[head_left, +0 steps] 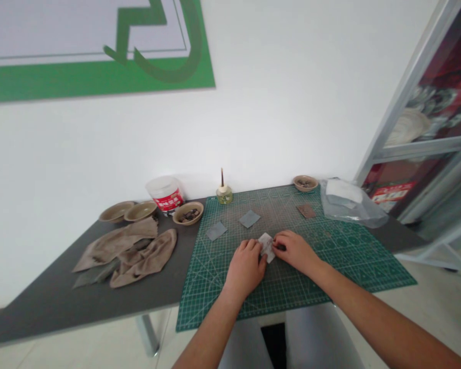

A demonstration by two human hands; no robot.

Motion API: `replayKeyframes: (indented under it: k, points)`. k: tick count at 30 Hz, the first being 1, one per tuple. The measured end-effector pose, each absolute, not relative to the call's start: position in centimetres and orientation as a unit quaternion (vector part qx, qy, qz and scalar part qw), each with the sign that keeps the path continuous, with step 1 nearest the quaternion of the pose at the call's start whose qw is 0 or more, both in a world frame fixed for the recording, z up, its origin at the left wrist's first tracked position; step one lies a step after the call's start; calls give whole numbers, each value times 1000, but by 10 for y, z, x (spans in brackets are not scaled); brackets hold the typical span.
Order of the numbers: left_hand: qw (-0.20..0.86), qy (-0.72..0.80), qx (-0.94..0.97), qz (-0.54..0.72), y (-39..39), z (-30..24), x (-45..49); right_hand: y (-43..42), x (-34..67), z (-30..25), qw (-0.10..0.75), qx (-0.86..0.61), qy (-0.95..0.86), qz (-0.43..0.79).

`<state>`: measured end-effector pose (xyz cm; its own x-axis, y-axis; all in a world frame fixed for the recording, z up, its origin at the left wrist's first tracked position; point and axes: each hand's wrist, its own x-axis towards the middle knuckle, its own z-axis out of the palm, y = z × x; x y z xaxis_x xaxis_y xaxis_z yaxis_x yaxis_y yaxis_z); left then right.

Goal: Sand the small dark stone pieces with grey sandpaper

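Observation:
A small pale square sheet (268,248) with faint grey marks lies on the green cutting mat (215,287), between my two hands. My left hand (246,264) grips its left edge, with thumb and curled fingers closed on it. At the right edge, my right hand (295,250) is closed in a pinch. Something small and dark shows under those fingertips, too hidden to name. Beyond my hands, two grey-blue square sheets (249,219) lie flat on the mat. A brown square piece (306,210) lies farther right.
A small bottle with a brush (225,193) stands at the mat's back edge. Bowls of dark bits (188,213), a tub (165,195) and brown cloths (119,248) are left; another small bowl (305,183) and a plastic bag (349,205) lie right, near a metal-framed cabinet (403,148).

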<state>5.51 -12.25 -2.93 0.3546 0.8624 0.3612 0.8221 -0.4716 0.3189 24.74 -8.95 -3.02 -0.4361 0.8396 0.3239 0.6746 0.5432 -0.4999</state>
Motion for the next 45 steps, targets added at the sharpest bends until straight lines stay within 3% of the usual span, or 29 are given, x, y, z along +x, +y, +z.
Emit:
replayKeyframes:
  k: [16, 23, 35, 45]
  points:
    - [34, 523, 823, 221, -125, -27, 56, -91, 244, -35, 265, -407, -860, 156]
    - [30, 528, 824, 201, -126, -23, 56, -88, 241, -34, 267, -452, -840, 135]
    - [33, 532, 820, 210, -124, -24, 57, -84, 237, -26, 217, -428, -871, 103]
    - [35, 531, 819, 217, -125, -23, 56, -82, 236, -31, 240, -418, -867, 128]
